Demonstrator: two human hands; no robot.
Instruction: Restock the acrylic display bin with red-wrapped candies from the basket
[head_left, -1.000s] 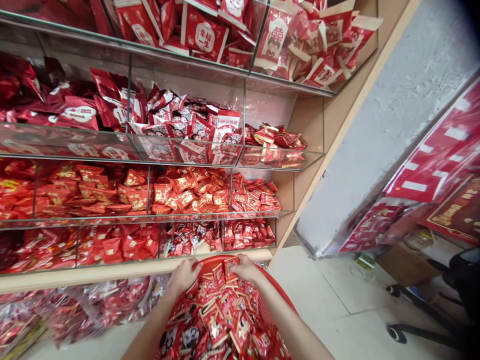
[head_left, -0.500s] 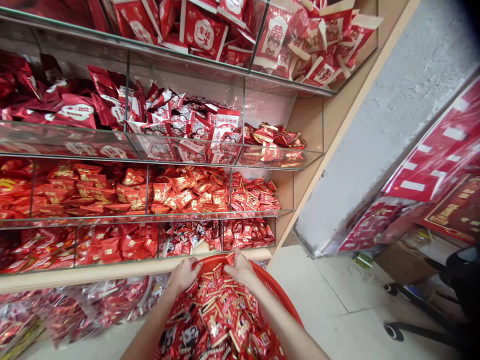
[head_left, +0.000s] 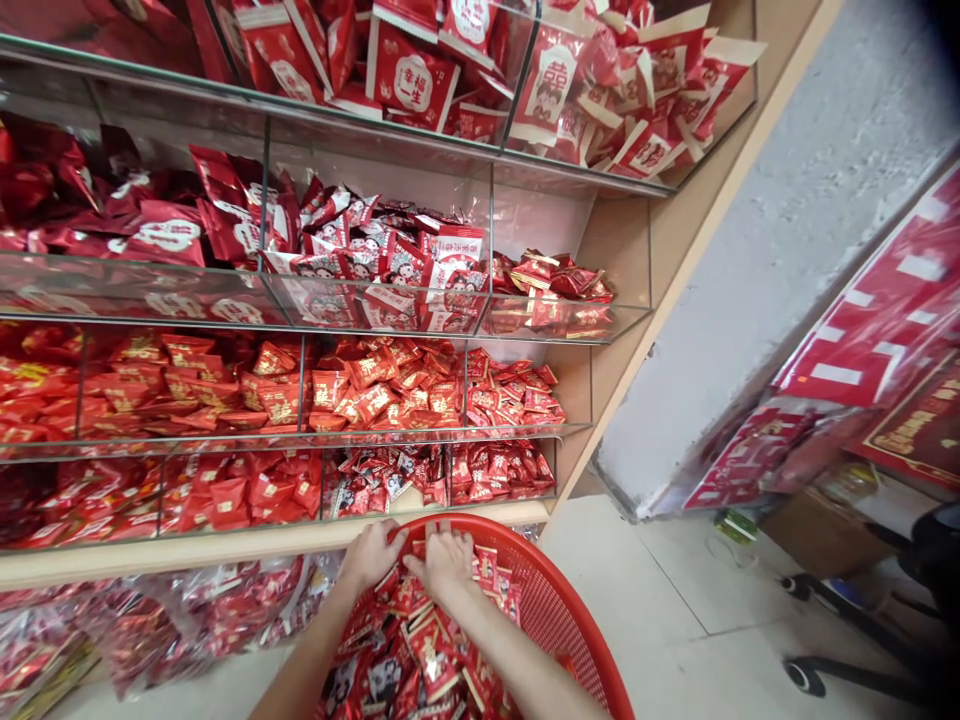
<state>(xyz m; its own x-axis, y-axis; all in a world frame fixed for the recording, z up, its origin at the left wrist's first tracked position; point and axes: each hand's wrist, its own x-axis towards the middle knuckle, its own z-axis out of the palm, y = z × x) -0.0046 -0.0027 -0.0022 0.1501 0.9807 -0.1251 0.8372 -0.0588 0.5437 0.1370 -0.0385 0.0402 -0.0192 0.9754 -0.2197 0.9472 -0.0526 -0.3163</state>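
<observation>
A red plastic basket [head_left: 592,610] full of small red candy packets [head_left: 431,655] stands below the shelf front. At its far left rim, my left hand [head_left: 369,557] is closed around the edge, the thumb towards the inside. My right hand [head_left: 446,562] lies palm down on the packets near the far rim, just right of the left hand. Its fingers are spread and point away from me, the thumb out to the left. The fingertips are partly hidden, and I see no packet held in them.
A wooden shelf unit [head_left: 660,310] with glass dividers rises ahead, its compartments filled with red packets. Plastic bags of packets [head_left: 157,620] lie under the bottom shelf. To the right are a grey wall, tiled floor [head_left: 652,580], a cardboard box [head_left: 814,530] and a wheeled chair base [head_left: 847,675].
My right hand has moved left and lowered its fingers onto the packets; the packet at its fingertips no longer shows. More of the basket's right inner wall is bare. My left hand stays at the rim.
</observation>
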